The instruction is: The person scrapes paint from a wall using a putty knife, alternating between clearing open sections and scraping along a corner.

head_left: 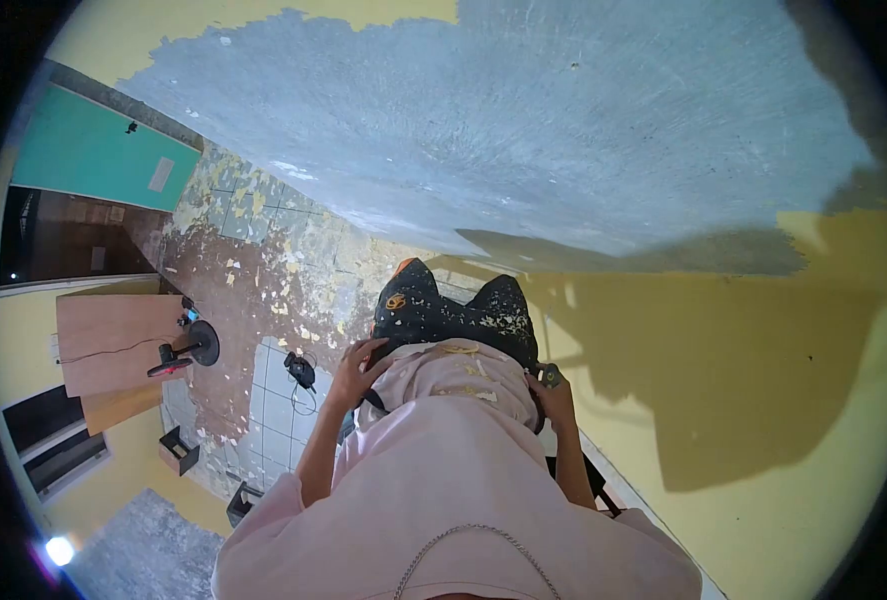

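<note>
While left hand touches trousers, logo is illegible.

Right hand was half tucked behind the pink shirt; its grip could not be read; small grey thing at its fingertips was too small to name; chain was cut off by the bottom edge; black object with cable on the floor was too small to identify; picture corners were lost to the dark lens rim.
</note>
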Tool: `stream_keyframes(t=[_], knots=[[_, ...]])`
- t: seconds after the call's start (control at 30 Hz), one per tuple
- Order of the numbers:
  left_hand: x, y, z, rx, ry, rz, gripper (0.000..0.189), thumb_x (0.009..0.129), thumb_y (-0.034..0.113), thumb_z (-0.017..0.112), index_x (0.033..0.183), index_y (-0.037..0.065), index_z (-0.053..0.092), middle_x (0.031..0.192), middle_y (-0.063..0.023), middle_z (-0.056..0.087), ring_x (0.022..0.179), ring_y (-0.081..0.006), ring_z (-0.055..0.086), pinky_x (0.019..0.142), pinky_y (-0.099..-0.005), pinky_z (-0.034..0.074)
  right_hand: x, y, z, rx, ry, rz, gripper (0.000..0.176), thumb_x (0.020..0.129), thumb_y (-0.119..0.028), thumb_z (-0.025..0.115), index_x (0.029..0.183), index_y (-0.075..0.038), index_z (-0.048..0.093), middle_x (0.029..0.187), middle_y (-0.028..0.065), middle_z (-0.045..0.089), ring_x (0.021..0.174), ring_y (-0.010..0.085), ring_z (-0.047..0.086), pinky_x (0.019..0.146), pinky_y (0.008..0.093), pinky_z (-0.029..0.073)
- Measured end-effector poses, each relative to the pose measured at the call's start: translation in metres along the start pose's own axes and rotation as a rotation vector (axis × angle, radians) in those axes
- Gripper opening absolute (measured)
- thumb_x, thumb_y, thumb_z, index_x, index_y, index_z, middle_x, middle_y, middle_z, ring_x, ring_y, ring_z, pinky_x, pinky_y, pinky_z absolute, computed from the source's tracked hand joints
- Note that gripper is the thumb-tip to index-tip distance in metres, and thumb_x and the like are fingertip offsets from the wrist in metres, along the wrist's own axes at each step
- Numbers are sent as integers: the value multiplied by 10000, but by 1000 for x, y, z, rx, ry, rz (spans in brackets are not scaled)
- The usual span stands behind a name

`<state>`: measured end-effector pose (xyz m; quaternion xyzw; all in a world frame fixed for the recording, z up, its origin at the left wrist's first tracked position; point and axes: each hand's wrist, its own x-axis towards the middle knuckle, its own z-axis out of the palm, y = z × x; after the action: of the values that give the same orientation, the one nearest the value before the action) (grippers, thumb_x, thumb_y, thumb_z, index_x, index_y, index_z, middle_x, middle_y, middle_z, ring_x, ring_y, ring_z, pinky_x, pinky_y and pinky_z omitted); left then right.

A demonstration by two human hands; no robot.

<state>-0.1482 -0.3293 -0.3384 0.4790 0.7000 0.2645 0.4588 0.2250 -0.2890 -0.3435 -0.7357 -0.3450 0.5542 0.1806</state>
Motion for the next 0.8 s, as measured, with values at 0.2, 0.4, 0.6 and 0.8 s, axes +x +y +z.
stream_keyframes(t=[0.2, 0.4, 0.6, 0.8], knots=[[28, 37, -10, 246, -111, 110, 184, 838, 222, 602, 903, 53, 633, 811, -163, 628, 792, -346, 603, 709, -405, 471, 6, -26, -13, -359, 70, -182, 282, 705, -201, 724, 918, -32, 649, 805, 134, 670, 746, 258, 644, 710, 350, 489], [11, 69, -24, 322, -30, -12, 291, 828, 276, 622, 975, 24, 631, 978, -180, 615, 935, -326, 594, 810, -382, 469, -25, -22, -17, -344, 96, -182, 337, 704, -239, 740, 954, -34, 649, 858, 140, 676, 818, 270, 651, 751, 359, 492], [10, 59, -24, 254, -263, 46, 304, 788, 256, 653, 1030, 72, 645, 1030, -166, 610, 946, -321, 595, 833, -364, 469, -15, 19, -13, -429, 46, -270, 322, 737, -258, 706, 949, -23, 650, 850, 166, 665, 820, 298, 642, 739, 370, 489], [55, 53, -15, 370, 2, 16, 237, 861, 231, 534, 958, 42, 640, 788, -232, 623, 800, -395, 613, 723, -455, 465, -6, -33, -6, -576, 166, -262, 283, 773, -282, 661, 836, -6, 657, 709, 189, 636, 694, 284, 641, 638, 397, 483]])
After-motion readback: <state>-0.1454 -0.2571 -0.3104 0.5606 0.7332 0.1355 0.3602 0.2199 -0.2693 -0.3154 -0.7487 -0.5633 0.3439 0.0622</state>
